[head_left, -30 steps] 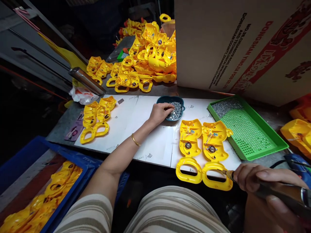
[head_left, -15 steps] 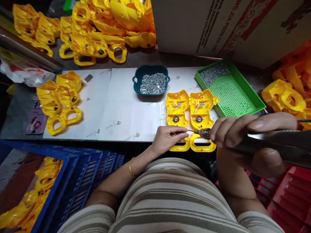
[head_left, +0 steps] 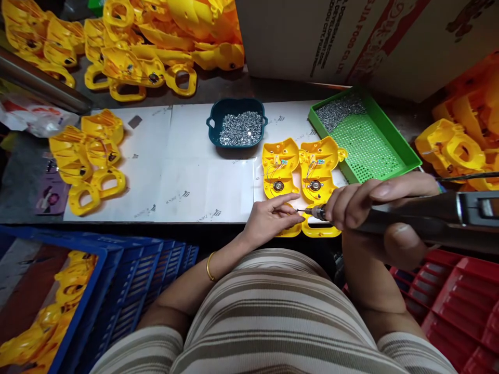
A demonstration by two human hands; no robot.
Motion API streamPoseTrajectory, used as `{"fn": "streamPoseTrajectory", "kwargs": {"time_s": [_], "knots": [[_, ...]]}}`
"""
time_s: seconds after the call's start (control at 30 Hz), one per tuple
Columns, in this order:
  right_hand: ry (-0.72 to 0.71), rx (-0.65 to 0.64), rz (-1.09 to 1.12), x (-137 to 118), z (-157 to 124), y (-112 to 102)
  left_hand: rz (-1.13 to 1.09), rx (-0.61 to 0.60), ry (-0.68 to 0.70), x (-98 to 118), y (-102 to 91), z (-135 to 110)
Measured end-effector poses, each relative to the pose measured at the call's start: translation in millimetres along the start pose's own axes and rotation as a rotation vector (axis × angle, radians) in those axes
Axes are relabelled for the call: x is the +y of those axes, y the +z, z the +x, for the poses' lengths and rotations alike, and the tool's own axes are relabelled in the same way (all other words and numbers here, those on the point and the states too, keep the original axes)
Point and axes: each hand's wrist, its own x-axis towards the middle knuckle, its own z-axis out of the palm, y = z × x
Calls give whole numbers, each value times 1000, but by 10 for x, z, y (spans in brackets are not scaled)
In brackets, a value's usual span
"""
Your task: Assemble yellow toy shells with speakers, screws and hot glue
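My right hand [head_left: 374, 213] is wrapped round a dark electric screwdriver [head_left: 421, 215], its bit pointing left. At the bit's tip sits a small screw [head_left: 297, 210]. Around that tip, the thumb and index finger of my left hand [head_left: 271, 218] are spread apart, with no hold on the bit that I can see. Both hands are over the near part of two yellow plastic shell halves, a left shell [head_left: 279, 148] and a right shell [head_left: 325, 146], lying side by side with their insides up. Each shows wires, a small board and a round speaker; my hands partly cover their handle loops.
A dark teal basin [head_left: 236, 145] and a green tray [head_left: 390, 174] hold small metal screws. More yellow shells [head_left: 86, 156] lie at left, with heaps at the back and right. A cardboard box [head_left: 312, 47] stands behind. Blue crates [head_left: 128, 254] and red crates [head_left: 456, 296] flank me.
My left fingers have parted from a pinch at the bit's tip, where a screw now shows. The screwdriver has shifted slightly left, and the whole view has moved a little.
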Motion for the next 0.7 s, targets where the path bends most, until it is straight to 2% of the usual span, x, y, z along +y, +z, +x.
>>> {"fn": "streamPoseTrajectory", "kwargs": {"time_s": [0.2,0.37,0.5,0.57,0.7], "knots": [[27,22,-11,-29,-38,7,307,-63,227,-35,-62,-26],[69,38,-8,-14,-19,6,463,-98,329,-6,-62,-40],[63,-11,37,22,0,12,566,-117,433,2,-81,-43],[73,25,47,34,2,36,609,-134,470,2,-93,-40],[83,12,47,43,-3,133,666,-165,498,-5,-101,-37]]}}
